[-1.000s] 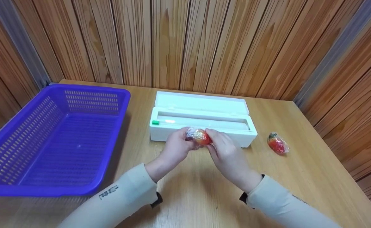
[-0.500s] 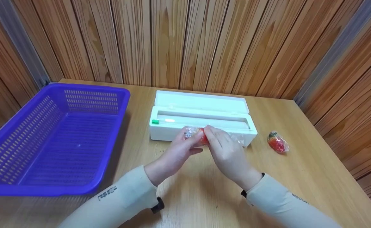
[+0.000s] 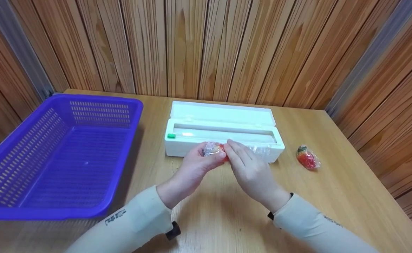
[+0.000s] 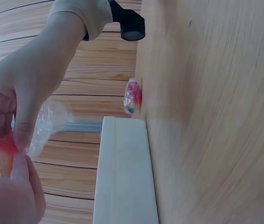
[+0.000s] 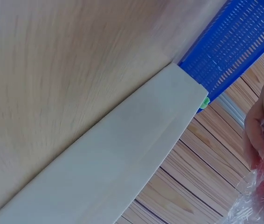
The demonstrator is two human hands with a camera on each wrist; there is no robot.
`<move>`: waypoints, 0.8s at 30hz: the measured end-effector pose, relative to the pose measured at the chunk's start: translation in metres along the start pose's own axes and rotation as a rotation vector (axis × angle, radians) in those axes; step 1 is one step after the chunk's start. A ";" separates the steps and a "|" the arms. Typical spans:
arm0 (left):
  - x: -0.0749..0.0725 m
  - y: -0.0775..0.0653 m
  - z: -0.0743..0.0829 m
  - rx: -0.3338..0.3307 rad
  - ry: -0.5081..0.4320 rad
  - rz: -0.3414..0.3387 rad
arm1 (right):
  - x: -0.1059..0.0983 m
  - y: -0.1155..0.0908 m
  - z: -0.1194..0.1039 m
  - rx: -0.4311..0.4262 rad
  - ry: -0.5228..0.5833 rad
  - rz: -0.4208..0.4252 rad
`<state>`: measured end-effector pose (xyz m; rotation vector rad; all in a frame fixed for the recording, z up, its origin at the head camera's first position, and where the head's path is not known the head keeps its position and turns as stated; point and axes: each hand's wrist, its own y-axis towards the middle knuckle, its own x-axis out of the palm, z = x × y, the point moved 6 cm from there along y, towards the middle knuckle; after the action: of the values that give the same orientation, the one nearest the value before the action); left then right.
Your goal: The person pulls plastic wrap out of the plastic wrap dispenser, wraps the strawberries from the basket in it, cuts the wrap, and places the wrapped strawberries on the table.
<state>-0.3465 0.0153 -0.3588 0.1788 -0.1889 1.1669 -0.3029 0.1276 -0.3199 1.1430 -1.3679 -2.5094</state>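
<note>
In the head view, a red-and-orange fruit (image 3: 221, 147) in clear cling film is held between both hands, in front of the white box. My left hand (image 3: 189, 171) grips its left side, thumb across the near face. The right hand (image 3: 252, 171) pinches the film at the fruit's right end; its fingertips are partly hidden. Loose cling film (image 4: 49, 122) trails from the right hand in the left wrist view. That view also has the fruit (image 4: 2, 156) between thumbs and fingers. A second wrapped fruit (image 3: 307, 158), red with a green top, lies on the table to the right.
Behind the hands stands a white cling film box (image 3: 181, 149), lid raised, with a roll inside and a green slider (image 3: 171, 135) at its left. A purple-blue basket (image 3: 123, 175) occupies the table's left. Wooden panels (image 3: 184, 45) rise behind the table.
The left thumb has come over the front of the fruit. The right fingers have shifted over its right end, and loose film now spreads out beyond the right hand.
</note>
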 end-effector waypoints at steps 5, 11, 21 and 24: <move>-0.012 -0.002 0.004 0.011 0.016 0.175 | -0.006 -0.003 0.010 0.225 0.130 0.025; -0.011 -0.005 0.009 0.024 0.005 0.187 | 0.005 -0.011 0.017 0.533 0.344 -0.169; 0.008 -0.014 0.012 0.045 -0.041 -0.048 | 0.014 -0.015 0.026 0.754 0.866 -0.170; 0.008 -0.013 0.013 0.045 -0.045 -0.048 | 0.015 -0.015 0.025 0.838 1.114 -0.166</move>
<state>-0.3318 0.0148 -0.3449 0.2479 -0.1972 1.1205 -0.3260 0.1486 -0.3316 2.2801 -1.8572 -0.8030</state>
